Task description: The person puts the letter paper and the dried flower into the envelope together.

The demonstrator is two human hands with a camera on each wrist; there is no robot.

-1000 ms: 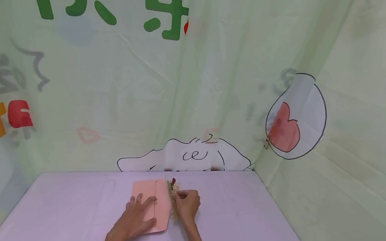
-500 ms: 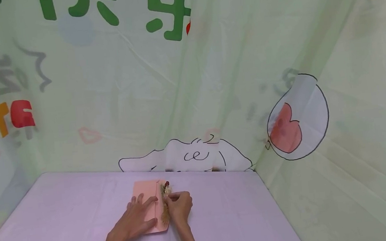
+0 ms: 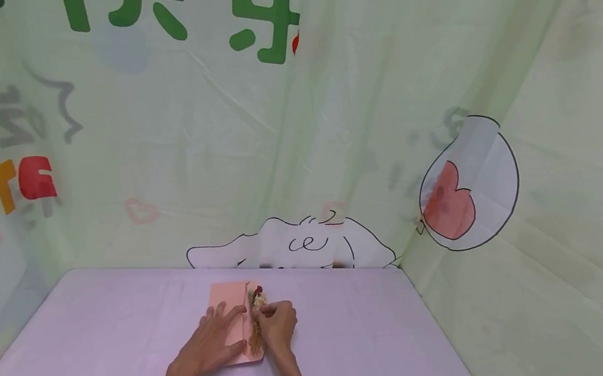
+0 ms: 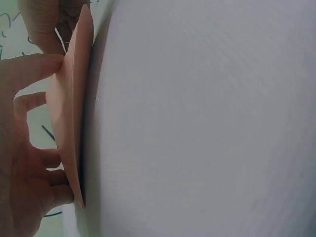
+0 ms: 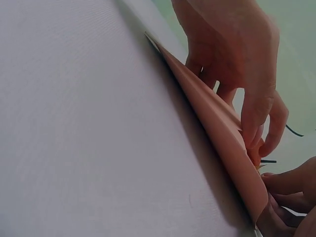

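Observation:
A pink envelope (image 3: 227,292) lies on the table, with its flap side toward the right. My left hand (image 3: 214,339) rests on it with fingers and thumb spread; in the left wrist view its fingertips press the envelope's face. Over the flap lies a small dried flower bouquet (image 3: 255,340), dark red and cream at its top and straw-coloured lower down. My right hand (image 3: 278,325) pinches the bouquet near its middle, thumb against forefinger. The right wrist view has the right hand (image 5: 296,190) at the envelope's near edge, close to the left thumb; the bouquet is mostly hidden there.
A pale lilac cloth covers the table (image 3: 367,340). Behind it and along its right side hangs a printed curtain (image 3: 210,161) with green characters, a white cartoon figure and a red heart, close to the table's back edge.
The right hand has moved left, carrying the bouquet from beside the envelope onto its flap. The left hand has stayed in place on the envelope.

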